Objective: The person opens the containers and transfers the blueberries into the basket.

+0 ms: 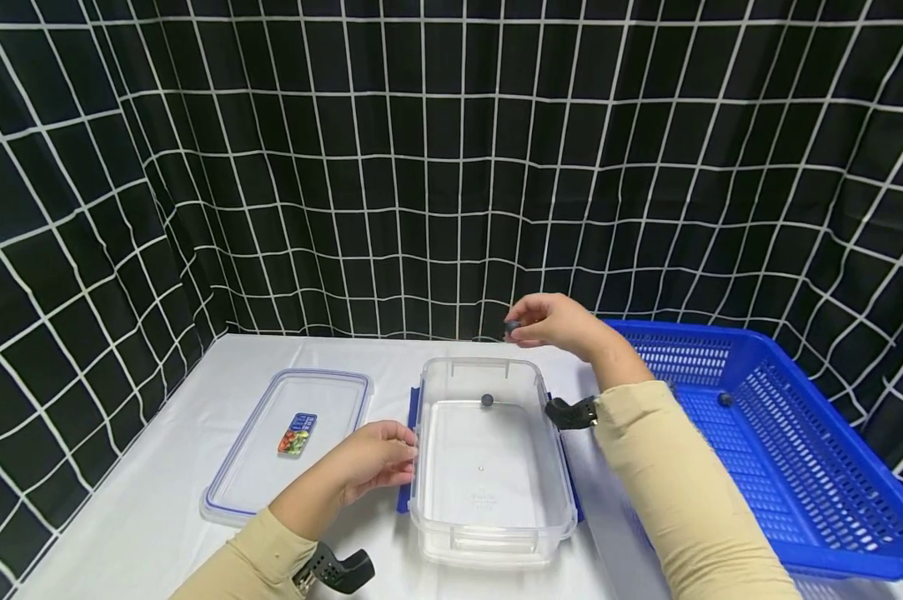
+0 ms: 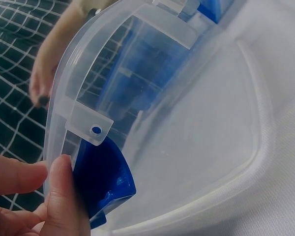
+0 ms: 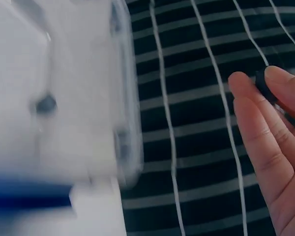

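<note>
My left hand (image 1: 376, 460) grips the left side of a clear plastic food container (image 1: 489, 546). In the left wrist view its thumb and finger pinch the wall by a blue side latch (image 2: 105, 177), which hangs folded down. Beyond the container's far right corner, my right hand (image 1: 562, 327) is raised, pinching a small dark ball (image 1: 512, 327) between thumb and fingertips; the right wrist view shows this ball (image 3: 263, 84) partly covered by the thumb. Another dark ball (image 1: 487, 400) lies inside the container, toward its far end.
The container's lid (image 1: 259, 442), with a blue rim and a colourful sticker (image 1: 297, 435), lies flat at the left. To the right stands a blue perforated basket (image 1: 770, 346) with a dark ball (image 1: 724, 400) in it. Black cloth with a white grid (image 1: 421, 167) hangs behind the white table.
</note>
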The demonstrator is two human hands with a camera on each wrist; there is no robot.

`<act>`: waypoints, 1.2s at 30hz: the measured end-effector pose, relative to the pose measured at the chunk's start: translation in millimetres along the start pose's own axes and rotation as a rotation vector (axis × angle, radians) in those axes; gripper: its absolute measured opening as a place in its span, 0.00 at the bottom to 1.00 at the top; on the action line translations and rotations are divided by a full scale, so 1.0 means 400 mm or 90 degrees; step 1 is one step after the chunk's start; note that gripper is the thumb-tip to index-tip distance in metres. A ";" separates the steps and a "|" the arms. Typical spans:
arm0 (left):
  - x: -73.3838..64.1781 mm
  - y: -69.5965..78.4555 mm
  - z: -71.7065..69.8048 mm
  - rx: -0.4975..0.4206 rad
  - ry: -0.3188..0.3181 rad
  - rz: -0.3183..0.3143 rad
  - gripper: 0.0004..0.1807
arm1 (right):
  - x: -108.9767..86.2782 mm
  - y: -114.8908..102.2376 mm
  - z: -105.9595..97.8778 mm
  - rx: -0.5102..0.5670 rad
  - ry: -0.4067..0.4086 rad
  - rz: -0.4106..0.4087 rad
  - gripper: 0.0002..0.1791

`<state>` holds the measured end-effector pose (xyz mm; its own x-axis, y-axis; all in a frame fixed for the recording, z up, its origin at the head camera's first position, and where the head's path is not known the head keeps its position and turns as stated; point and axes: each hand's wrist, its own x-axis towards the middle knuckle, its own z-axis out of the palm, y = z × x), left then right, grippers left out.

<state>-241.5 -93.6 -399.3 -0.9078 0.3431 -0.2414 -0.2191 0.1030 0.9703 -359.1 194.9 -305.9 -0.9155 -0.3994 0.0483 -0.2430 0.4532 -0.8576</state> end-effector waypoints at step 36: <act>0.000 0.001 -0.002 -0.001 -0.005 0.001 0.07 | -0.332 0.322 -0.388 -0.076 0.163 0.208 0.20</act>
<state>-241.8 -94.2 -399.1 -0.9056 0.3500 -0.2395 -0.2179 0.1004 0.9708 -318.5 430.2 -343.4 -0.9968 -0.0160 -0.0777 0.0513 0.6180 -0.7845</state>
